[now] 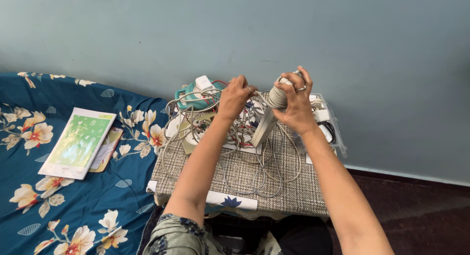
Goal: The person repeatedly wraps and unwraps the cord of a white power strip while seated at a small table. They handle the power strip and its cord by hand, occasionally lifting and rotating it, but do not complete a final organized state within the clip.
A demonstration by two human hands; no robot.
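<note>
1. Two hands work over a checked stool (293, 191).
2. Right hand (294, 105) grips a coiled white cable (277, 96), raised above the stool.
3. Left hand (235, 96) pinches a loose wire (196, 99).
4. Behind, a teal device (188, 102) under tangled cords.

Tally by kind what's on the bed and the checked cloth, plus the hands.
Hands: 2, left hand and right hand
Coiled white cable: 1
Teal device: 1
Clear plastic box: 1
Green booklet: 1
Total: 6
</note>
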